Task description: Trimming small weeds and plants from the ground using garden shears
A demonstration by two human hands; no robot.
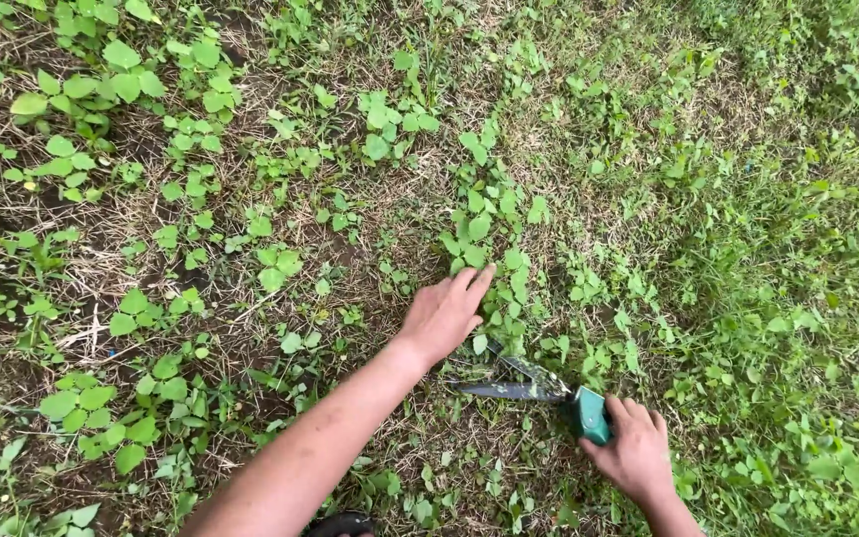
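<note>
My left hand point(442, 312) reaches forward over the ground, fingers together and pointing up-right, touching a clump of leafy green weeds point(489, 244). My right hand point(635, 449) sits at the lower right, closed around the green handle point(592, 415) of garden shears. The dark blades point(519, 383) stand slightly apart and point left, low to the ground just below my left hand.
Dry straw-like cut grass and dark soil point(251, 179) cover the left and centre, dotted with broad-leaf weeds point(82, 94). Denser green grass point(797, 298) grows on the right. A dark shoe tip point(342, 524) shows at the bottom edge.
</note>
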